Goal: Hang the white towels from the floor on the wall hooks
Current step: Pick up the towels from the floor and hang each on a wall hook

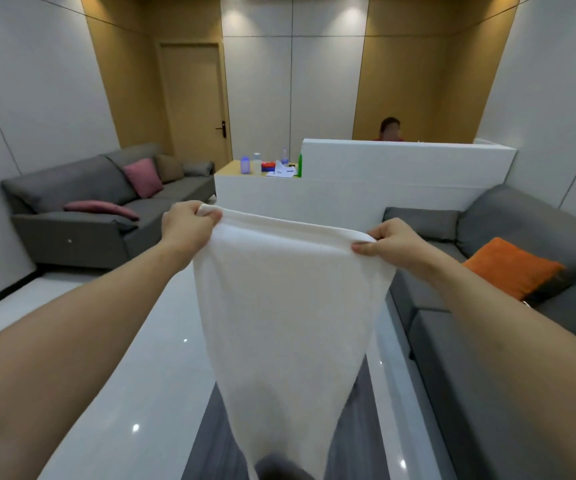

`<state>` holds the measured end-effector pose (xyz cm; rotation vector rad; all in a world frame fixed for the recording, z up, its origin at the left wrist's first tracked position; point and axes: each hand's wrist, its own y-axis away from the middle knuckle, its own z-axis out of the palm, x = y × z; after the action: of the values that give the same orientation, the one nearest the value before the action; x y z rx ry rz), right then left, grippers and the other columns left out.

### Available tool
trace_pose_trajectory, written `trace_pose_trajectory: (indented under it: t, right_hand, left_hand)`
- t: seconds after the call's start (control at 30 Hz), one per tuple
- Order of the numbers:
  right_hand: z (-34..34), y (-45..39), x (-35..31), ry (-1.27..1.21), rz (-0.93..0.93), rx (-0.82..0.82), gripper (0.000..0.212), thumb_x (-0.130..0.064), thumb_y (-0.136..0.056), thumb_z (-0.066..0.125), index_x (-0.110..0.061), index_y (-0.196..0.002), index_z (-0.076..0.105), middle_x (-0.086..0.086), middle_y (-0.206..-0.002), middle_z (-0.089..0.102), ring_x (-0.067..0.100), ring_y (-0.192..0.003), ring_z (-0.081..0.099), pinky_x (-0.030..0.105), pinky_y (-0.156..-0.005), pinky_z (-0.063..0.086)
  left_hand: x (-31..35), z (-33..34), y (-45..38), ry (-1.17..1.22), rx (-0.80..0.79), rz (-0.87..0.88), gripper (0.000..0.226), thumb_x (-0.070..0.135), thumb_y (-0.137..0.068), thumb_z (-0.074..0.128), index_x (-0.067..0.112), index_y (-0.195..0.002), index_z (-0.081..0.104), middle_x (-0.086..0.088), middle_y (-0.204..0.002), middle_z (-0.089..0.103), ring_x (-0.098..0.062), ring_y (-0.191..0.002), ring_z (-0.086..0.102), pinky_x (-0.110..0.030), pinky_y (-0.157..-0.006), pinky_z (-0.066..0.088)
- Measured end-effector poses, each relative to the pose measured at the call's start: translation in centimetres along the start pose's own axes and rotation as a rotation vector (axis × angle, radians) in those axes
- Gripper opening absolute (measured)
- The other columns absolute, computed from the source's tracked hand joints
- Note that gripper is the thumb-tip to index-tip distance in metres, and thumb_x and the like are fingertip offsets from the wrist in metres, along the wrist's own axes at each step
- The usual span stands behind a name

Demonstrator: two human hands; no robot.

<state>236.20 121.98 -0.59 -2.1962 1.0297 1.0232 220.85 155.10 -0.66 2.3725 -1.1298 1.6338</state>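
I held one white towel (pixel 290 306) up in front of me, so I judged the step was the carrying, between the lifting from the floor and the hanging. My left hand (pixel 186 225) pinched the top corner at about 11 o'clock from the middle of the view, fingers curled around the bunched edge. My right hand (pixel 388 242) pinched the other top corner at about 1 o'clock, thumb on the near side. Both grips were clamped on the cloth, and the top edge ran between them with a small sag. The rest of the towel hung down toward 6 o'clock, above the glossy floor (pixel 123 375). No wall hook was visible here, so the next move probably called for turning to find one, then bringing the top edge or a corner over it.
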Motion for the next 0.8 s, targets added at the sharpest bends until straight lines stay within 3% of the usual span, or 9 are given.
trace_pose_trajectory:
  t: [0.17, 0.23, 0.37, 0.47, 0.57, 0.63, 0.73, 0.8]
  right_hand:
    - [0.2, -6.0, 0.0, -0.106, 0.036, 0.184, 0.03, -0.018, -0.075, 0.082, -0.016, -0.051, 0.065, -0.005, -0.054, 0.057, 0.014, -0.055, 0.054, 0.022, -0.054, 0.041]
    - [0.5, -8.9, 0.4, -0.039, 0.028, 0.225, 0.03, -0.022, -0.073, 0.084, -0.014, -0.054, 0.062, -0.001, -0.058, 0.056, 0.016, -0.058, 0.053, 0.027, -0.057, 0.04]
    - [0.8, -15.1, 1.4, 0.176, 0.056, 0.314, 0.029, -0.041, -0.069, 0.086, -0.016, -0.069, 0.07, 0.0, -0.071, 0.07, 0.017, -0.067, 0.066, 0.033, -0.06, 0.054]
    - [1.0, -19.6, 1.6, 0.287, 0.08, 0.364, 0.032, -0.043, -0.075, 0.08, -0.02, -0.06, 0.065, -0.002, -0.056, 0.059, 0.017, -0.056, 0.057, 0.027, -0.049, 0.045]
    - [1.0, -24.0, 1.4, 0.194, 0.107, 0.405, 0.022, -0.032, -0.083, 0.074, -0.017, -0.067, 0.07, 0.007, -0.064, 0.069, 0.021, -0.056, 0.067, 0.036, -0.065, 0.058]
    - [1.0, -26.2, 1.2, 0.136, 0.108, 0.451, 0.021, -0.028, -0.085, 0.072, -0.019, -0.066, 0.069, 0.011, -0.07, 0.073, 0.021, -0.062, 0.07, 0.038, -0.074, 0.059]
    - [0.8, -28.5, 0.7, 0.116, 0.054, 0.539, 0.019, -0.028, -0.086, 0.071, -0.02, -0.069, 0.071, 0.004, -0.067, 0.071, 0.021, -0.068, 0.072, 0.036, -0.077, 0.059]
    - [0.7, -29.1, 0.4, 0.095, 0.024, 0.571, 0.017, -0.028, -0.087, 0.071, -0.021, -0.071, 0.073, 0.0, -0.068, 0.071, 0.019, -0.07, 0.072, 0.032, -0.076, 0.058]
  left_hand:
    - [-1.0, 1.6, -5.7, -0.049, -0.026, 0.01, 0.016, 0.034, -0.082, 0.064, 0.024, -0.071, 0.07, 0.0, -0.079, 0.069, -0.023, -0.084, 0.063, -0.034, -0.071, 0.051]
    - [-1.6, 2.6, -8.5, -0.092, -0.048, 0.034, 0.014, 0.033, -0.083, 0.064, 0.028, -0.073, 0.072, 0.003, -0.08, 0.069, -0.021, -0.084, 0.062, -0.03, -0.065, 0.046]
    - [-3.2, 5.4, -14.9, -0.182, -0.075, 0.034, 0.011, 0.034, -0.086, 0.066, 0.028, -0.081, 0.073, 0.002, -0.088, 0.068, -0.02, -0.085, 0.058, -0.027, -0.059, 0.037]
    - [-4.3, 7.5, -19.6, -0.18, -0.082, 0.02, 0.01, 0.036, -0.086, 0.07, 0.028, -0.085, 0.075, 0.001, -0.092, 0.07, -0.02, -0.089, 0.059, -0.028, -0.07, 0.042]
    - [-4.3, 9.0, -23.8, -0.126, -0.072, 0.027, 0.018, 0.04, -0.087, 0.069, 0.025, -0.092, 0.077, 0.002, -0.093, 0.071, -0.019, -0.091, 0.061, -0.03, -0.074, 0.045]
    - [-3.9, 9.6, -26.1, -0.108, -0.065, 0.064, 0.02, 0.04, -0.089, 0.066, 0.023, -0.091, 0.076, -0.002, -0.089, 0.071, -0.019, -0.086, 0.063, -0.031, -0.072, 0.051]
    - [-3.0, 10.1, -28.4, -0.054, -0.036, 0.091, 0.021, 0.038, -0.091, 0.066, 0.02, -0.094, 0.076, -0.008, -0.09, 0.069, -0.026, -0.081, 0.066, -0.031, -0.056, 0.057]
    - [-2.5, 10.1, -29.1, -0.026, -0.012, 0.11, 0.022, 0.038, -0.091, 0.065, 0.02, -0.095, 0.076, -0.009, -0.093, 0.069, -0.028, -0.082, 0.068, -0.033, -0.061, 0.058]
